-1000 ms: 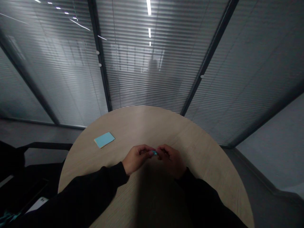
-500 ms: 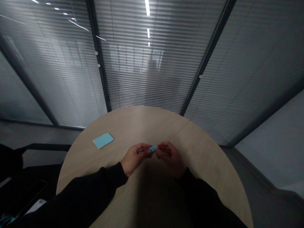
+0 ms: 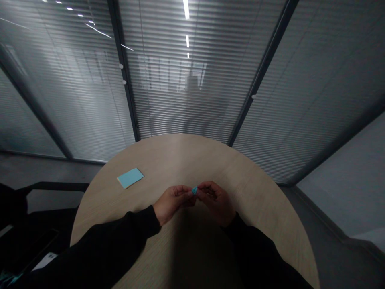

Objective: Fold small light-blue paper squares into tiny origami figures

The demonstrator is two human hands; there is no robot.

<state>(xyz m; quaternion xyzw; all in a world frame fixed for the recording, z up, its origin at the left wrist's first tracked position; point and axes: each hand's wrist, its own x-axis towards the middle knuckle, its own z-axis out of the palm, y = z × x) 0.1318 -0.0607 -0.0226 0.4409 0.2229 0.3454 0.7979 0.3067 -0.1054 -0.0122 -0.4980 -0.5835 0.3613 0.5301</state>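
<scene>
While between fingers (image 3: 187, 192), blue paper (image 3: 195, 190)

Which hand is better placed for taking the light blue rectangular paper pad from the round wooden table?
Left, I think: the left hand is nearer the light blue pad. The right hand sits farther, beyond the small blue paper piece both hands pinch.

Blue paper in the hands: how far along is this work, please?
Done: the small blue paper piece already looks folded, though the hands hide part of it. In hand: the left hand and right hand pinch it together. Left: the blue note pad lies untouched on the table.
</scene>
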